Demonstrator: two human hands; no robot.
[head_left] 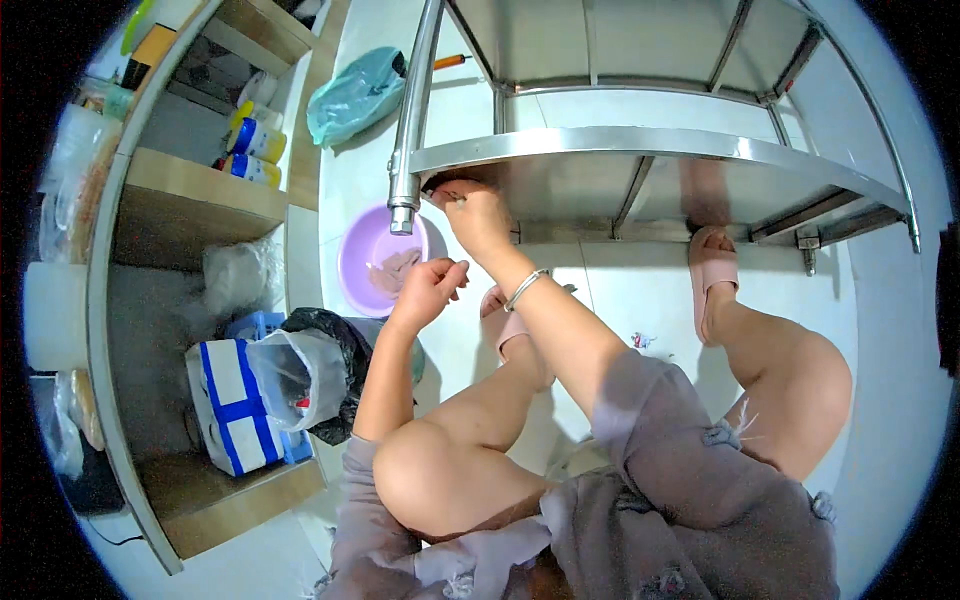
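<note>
A stainless steel rack (600, 140) is tilted, its shelf underside and one leg (404, 190) facing me. My right hand (474, 215), a silver bangle on its wrist, reaches to the underside at the corner beside that leg. Its fingers are bent in against the metal; whatever they hold is hidden. My left hand (432, 290) hovers by the rim of a purple basin (352, 262), its fingers curled and nothing visible in them. Inside the basin lies a pinkish-brown cloth (395, 272).
A teal plastic bag (358, 98) lies on the floor behind the leg. To the left stand open cabinet shelves (200, 190) with several containers. A lined bin (300, 375) and a blue-and-white package (235, 405) are near my left knee. Pink slippers (712, 270) are on my feet.
</note>
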